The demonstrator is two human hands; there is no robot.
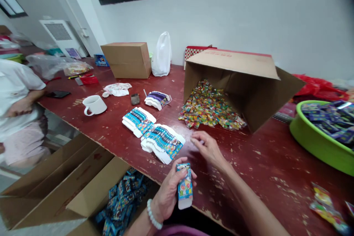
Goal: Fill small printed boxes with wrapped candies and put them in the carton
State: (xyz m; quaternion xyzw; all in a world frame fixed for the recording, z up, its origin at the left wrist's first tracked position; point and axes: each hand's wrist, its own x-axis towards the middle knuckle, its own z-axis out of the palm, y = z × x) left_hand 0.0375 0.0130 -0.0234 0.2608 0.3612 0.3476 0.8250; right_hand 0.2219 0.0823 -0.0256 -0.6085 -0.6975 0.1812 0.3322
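My left hand (170, 188), with a pale bead bracelet at the wrist, is wrapped round a small blue printed candy box (184, 184). The box is held upright at the table's front edge, its white end flap facing down toward me. My right hand (206, 147) is over the table between the flat boxes and the candy heap, fingers curled together; whether something small is in them I cannot make out. Two fanned stacks of flattened blue boxes (163, 142) lie to the left of it. Small wrapped candies (212, 108) spill from a tipped cardboard carton (260, 96) beyond my right hand.
A green basin (320, 155) of purple packets stands at right, candy bags (328, 206) at lower right. Below the edge, an open carton (96, 180) holds blue boxes (124, 199). A white mug (95, 105), purple flat boxes (157, 99) and a closed carton (125, 61) are further left, near a seated person (19, 110).
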